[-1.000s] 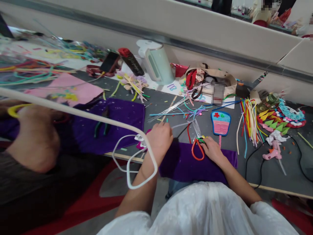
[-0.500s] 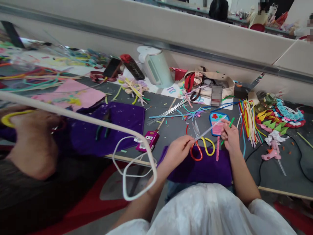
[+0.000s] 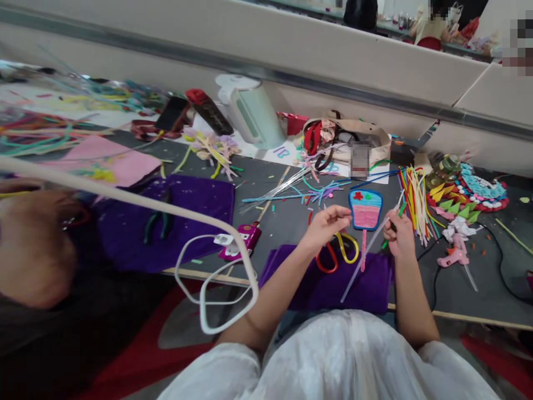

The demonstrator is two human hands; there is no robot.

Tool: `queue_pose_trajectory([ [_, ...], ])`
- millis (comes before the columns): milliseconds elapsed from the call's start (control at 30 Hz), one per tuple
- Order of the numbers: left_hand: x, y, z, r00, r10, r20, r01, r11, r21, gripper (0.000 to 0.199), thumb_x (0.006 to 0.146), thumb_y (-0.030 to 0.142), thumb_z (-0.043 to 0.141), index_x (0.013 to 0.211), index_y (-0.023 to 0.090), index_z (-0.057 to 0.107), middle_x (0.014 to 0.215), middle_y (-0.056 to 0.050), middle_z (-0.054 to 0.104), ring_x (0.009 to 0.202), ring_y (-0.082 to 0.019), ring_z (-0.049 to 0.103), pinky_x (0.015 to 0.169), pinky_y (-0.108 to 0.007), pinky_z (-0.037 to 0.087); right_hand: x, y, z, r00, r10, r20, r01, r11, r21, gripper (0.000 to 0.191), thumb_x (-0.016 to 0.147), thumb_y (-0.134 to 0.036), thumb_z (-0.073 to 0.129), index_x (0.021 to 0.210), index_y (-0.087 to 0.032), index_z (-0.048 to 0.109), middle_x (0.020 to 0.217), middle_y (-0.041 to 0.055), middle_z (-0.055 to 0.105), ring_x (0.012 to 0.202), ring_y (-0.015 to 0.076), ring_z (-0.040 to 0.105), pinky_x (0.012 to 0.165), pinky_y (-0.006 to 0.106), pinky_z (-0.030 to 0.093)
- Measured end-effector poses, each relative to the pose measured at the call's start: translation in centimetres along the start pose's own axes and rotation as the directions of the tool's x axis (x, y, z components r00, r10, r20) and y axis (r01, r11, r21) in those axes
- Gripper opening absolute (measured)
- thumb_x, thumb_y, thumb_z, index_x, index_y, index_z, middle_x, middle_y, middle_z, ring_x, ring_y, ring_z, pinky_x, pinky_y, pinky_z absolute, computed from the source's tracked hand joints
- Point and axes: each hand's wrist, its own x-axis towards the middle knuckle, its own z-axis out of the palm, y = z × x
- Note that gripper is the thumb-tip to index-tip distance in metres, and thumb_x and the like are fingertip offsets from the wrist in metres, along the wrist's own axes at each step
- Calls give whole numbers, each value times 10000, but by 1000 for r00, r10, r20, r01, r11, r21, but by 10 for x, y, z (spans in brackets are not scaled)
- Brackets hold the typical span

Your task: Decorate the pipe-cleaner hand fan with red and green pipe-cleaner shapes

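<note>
My right hand (image 3: 398, 229) is closed round a short green strip (image 3: 402, 210) and the upper end of a translucent stick (image 3: 361, 262), which slants down to the left. Fingers apart and holding nothing, my left hand (image 3: 333, 223) hovers over the scissors, partly hiding them. Their red and yellow handles (image 3: 348, 248) rest at the edge of a folded purple cloth (image 3: 333, 286). Between my hands lies a blue-edged fan shape (image 3: 365, 210) with blue and pink bands, a red flower and a pink twisted handle.
Coloured pipe cleaners (image 3: 417, 205) and a pink glue gun (image 3: 454, 253) lie to the right. A kettle (image 3: 256, 114), a bottle (image 3: 210, 113) and a bag (image 3: 375, 139) stand behind. At left are a white-framed loop (image 3: 229, 328), pliers (image 3: 158, 222) and another person's arm (image 3: 37, 250).
My left hand has let go of the translucent stick and opened. The stick's free end has swung down toward me, still held in my right hand. The view has shifted slightly.
</note>
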Motion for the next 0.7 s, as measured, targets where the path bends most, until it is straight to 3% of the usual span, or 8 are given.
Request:
queue_pose_trajectory([
  [133, 17, -6, 26, 992, 15, 122, -16, 1000, 4, 469, 712, 439, 781, 1059, 149, 654, 1009, -70, 691, 750, -132, 641, 657, -249, 522, -5, 20, 18, 997, 20, 79, -11, 994, -108, 387, 685, -464, 808, 761, -200, 536, 505, -89, 554, 325, 2, 266, 323, 146, 170],
  [200, 23, -9, 33, 989, 49, 142, -52, 999, 18, 449, 667, 395, 813, 1003, 132, 671, 886, -49, 695, 699, -127, 626, 630, -241, 507, -6, 26, 22, 994, 9, 106, 8, 987, -159, 387, 694, -497, 795, 774, -192, 571, 521, -79, 561, 340, 9, 286, 334, 158, 194],
  [333, 28, -7, 29, 985, -61, 164, 57, 998, 29, 391, 681, 366, 784, 962, 110, 692, 644, 5, 626, 521, -99, 550, 501, -223, 455, 4, 20, 8, 994, -107, 35, 113, 960, -256, 449, 763, -607, 692, 710, -172, 594, 518, -47, 555, 354, 24, 304, 352, 183, 194],
  [400, 31, -3, 23, 981, -136, 141, 138, 990, -5, 383, 696, 342, 755, 999, 117, 694, 606, 17, 607, 494, -97, 543, 472, -218, 459, 12, 8, -6, 975, -220, -26, 201, 931, -306, 437, 806, -614, 643, 810, -178, 627, 562, -48, 563, 367, 28, 279, 361, 187, 185],
  [467, 36, 1, 18, 980, -174, 92, 181, 981, -72, 357, 691, 301, 729, 1001, 126, 693, 613, 16, 610, 493, -96, 549, 458, -213, 469, 19, -6, -17, 947, -320, -15, 285, 863, -417, 420, 862, -594, 586, 1012, -206, 644, 680, -31, 615, 398, 45, 310, 377, 193, 227],
  [533, 44, 3, 15, 984, -177, 35, 180, 974, -134, 313, 673, 262, 709, 958, 136, 687, 627, 19, 610, 468, -81, 524, 423, -198, 442, 23, -19, -24, 913, -406, 40, 357, 749, -558, 438, 933, -579, 461, 1104, -224, 653, 833, 16, 676, 473, 75, 430, 426, 211, 332],
  [600, 50, 4, 15, 986, -165, 8, 164, 972, -170, 283, 661, 252, 707, 922, 145, 676, 633, 26, 599, 440, -64, 484, 376, -176, 374, 23, -25, -24, 871, -473, 133, 431, 604, -671, 419, 955, -536, 436, 1078, -225, 689, 924, 47, 703, 647, 126, 582, 581, 254, 469],
  [700, 55, 4, 18, 991, -133, 28, 136, 977, -165, 312, 692, 332, 745, 937, 151, 679, 652, 31, 582, 435, -43, 439, 348, -153, 275, 18, -25, -13, 843, -472, 257, 489, 475, -732, 312, 929, -450, 531, 1046, -225, 713, 889, 45, 719, 823, 183, 660, 787, 319, 517],
])
